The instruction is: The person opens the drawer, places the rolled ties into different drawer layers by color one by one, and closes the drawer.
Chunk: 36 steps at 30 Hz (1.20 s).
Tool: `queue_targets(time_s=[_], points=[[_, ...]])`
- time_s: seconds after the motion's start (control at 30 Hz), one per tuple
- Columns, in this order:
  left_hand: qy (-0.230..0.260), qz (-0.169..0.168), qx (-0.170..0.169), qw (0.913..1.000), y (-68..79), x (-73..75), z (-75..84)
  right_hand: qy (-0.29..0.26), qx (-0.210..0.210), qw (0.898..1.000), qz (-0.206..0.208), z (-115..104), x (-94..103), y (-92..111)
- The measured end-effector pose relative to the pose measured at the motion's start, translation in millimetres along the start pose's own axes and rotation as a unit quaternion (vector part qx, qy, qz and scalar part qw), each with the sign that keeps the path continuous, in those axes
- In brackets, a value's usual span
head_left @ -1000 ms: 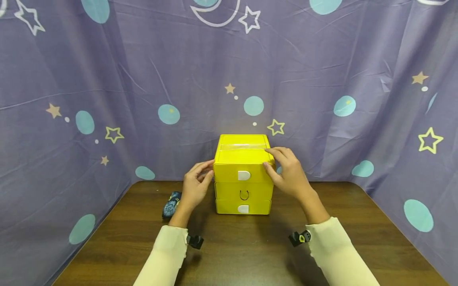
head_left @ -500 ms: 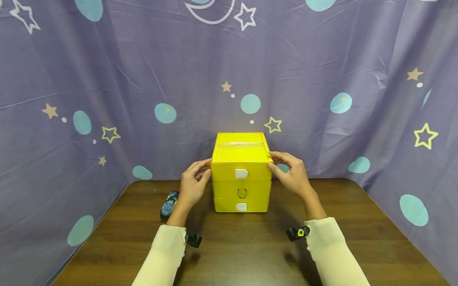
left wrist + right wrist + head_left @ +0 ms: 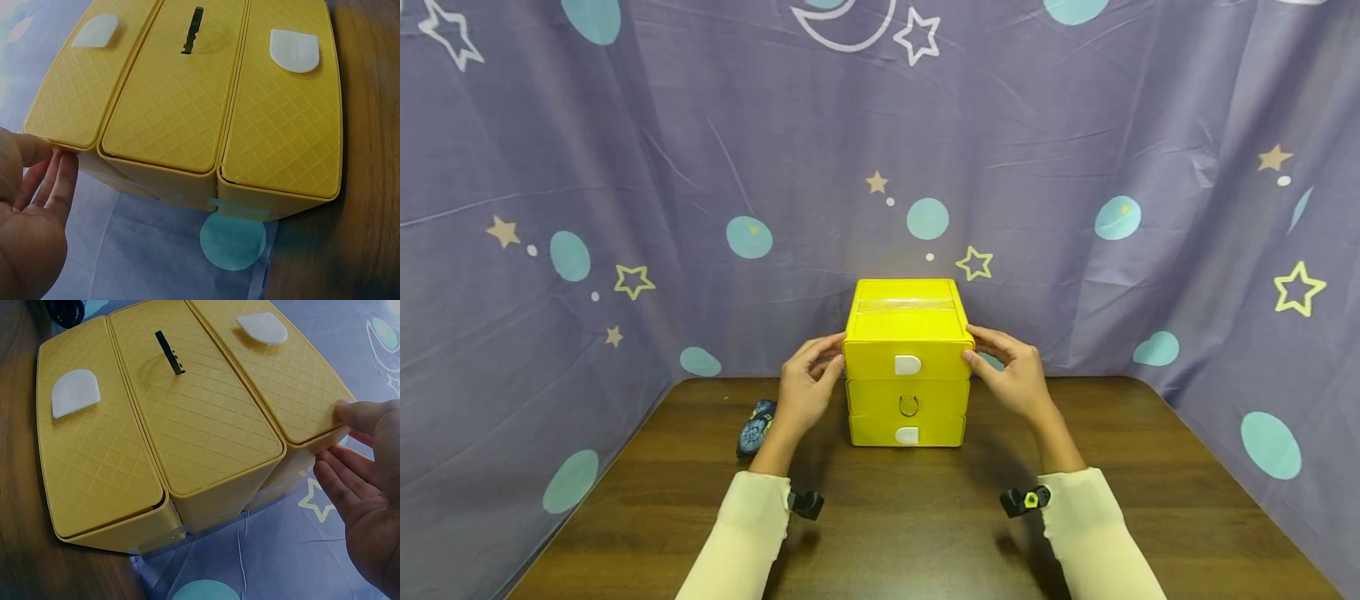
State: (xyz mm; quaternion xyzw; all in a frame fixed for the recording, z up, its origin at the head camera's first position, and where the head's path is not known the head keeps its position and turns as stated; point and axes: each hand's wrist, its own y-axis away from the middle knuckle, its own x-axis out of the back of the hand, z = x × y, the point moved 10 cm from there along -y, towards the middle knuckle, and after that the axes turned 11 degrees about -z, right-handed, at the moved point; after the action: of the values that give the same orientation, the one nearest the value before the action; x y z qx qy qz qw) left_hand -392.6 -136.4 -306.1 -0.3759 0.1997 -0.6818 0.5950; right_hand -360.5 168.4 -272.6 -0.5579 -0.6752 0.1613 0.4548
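Observation:
A yellow three-tier drawer box (image 3: 872, 400) stands upright on the table, drawer fronts facing me. White tabs mark the top and bottom drawers, and a dark loop (image 3: 170, 353) is on the middle one. My left hand (image 3: 801, 392) touches the upper left side with its fingertips; the left wrist view has its fingers near the top drawer's corner. Across from it, my right hand (image 3: 1011, 379) rests its thumb on the front right corner of the top drawer, its other fingers along the side. Both hands have fairly straight fingers. All the drawers look closed.
A dark blue patterned pouch (image 3: 756, 427) lies on the brown wooden table (image 3: 910, 533), left of the box. Clear tape (image 3: 904, 305) runs across the box top. A purple curtain (image 3: 820, 150) with stars and dots hangs behind and at both sides.
My right hand has moved from the box's top right edge down and outward to its right side. The left hand stays at the left side. The view has shifted slightly.

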Motion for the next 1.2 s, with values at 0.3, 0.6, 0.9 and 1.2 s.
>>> queue_targets(time_s=[0.3,0.6,0.9,1.2], points=[[-0.054,0.066,-0.051,0.9950,3.1,2.5,45.8,0.003,0.000,1.000,-0.003,-1,-0.3,-1],[-0.122,0.105,-0.144,0.9763,8.0,-3.0,66.6,0.019,0.000,1.000,-0.006,-2,-0.9,0],[-0.215,0.001,-0.210,0.9537,16.5,-37.3,75.6,0.026,-0.001,1.000,-0.010,-3,-2.6,1],[-0.370,-0.141,-0.328,0.8577,44.9,-90.6,79.9,0.034,-0.003,0.999,-0.009,-5,-2.1,2]])
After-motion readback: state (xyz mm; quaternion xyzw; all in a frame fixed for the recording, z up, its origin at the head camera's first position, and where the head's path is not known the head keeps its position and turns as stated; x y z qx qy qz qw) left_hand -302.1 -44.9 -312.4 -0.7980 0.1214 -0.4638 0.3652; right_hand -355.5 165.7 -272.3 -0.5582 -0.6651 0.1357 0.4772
